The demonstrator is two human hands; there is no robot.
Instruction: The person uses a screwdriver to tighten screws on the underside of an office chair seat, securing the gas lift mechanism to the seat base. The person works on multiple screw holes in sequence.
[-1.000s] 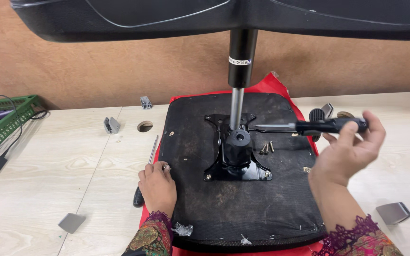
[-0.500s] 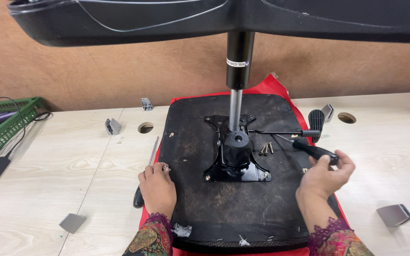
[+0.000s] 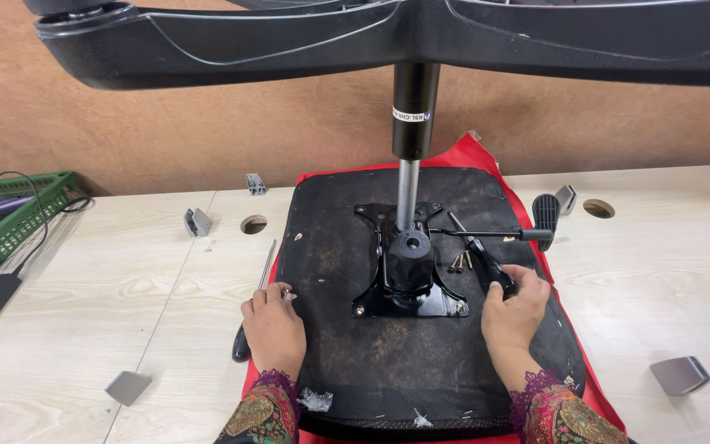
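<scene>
An upturned black office-chair seat pad (image 3: 421, 345), broad, flat and fabric-backed, lies on a red cloth (image 3: 486, 156) on a pale wooden workbench (image 3: 108, 312); it looks stiff and fairly heavy, best gripped at its edges. From its centre a black metal tilt-mechanism plate (image 3: 408, 284) carries a chrome-and-black gas-lift column (image 3: 411, 164) up to a black plastic star base (image 3: 371, 41) overhead – top-heavy, so prob. prone to tipping. A thin lever rod w/ black paddle handle (image 3: 546, 218) sticks out to the right. The left hand (image 3: 273, 325) rests flat and loosely spread on the seat's left edge, holding nothing. The right hand (image 3: 515, 308) is closed around a black-handled screwdriver (image 3: 486, 267) lying on the seat beside a few small screws (image 3: 458, 261). Vs. a second ago – the right hand has left the lever and dropped to the seat; the left is unchanged.
</scene>
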